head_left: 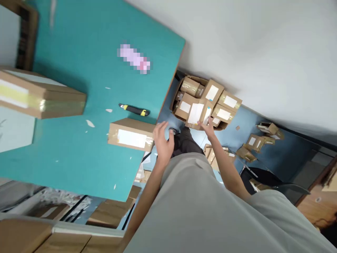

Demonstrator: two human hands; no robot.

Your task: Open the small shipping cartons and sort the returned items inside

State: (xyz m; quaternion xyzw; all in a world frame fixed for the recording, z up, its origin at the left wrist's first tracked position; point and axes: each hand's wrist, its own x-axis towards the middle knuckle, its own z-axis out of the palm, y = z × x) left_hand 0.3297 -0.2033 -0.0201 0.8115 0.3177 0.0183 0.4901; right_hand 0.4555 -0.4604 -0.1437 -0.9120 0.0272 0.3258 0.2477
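Left of centre, on the green table (65,158), a labelled carton (131,137) lies below a cutter (134,110); mid-frame, the left hand (163,142) is empty, thumb spread wide, near that carton's end; right of centre, a white-labelled box (195,113) sits among others at a large carton (224,125), the right hand (207,129) at its lower edge, grip impossible to tell.

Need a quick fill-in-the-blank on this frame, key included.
1. The cutter is black and ____.
2. The hand at the pile of boxes is the ____ one.
3. The left hand is nearest a box on the ____.
4. The shirt is ____.
Missing words: yellow; right; table; gray.
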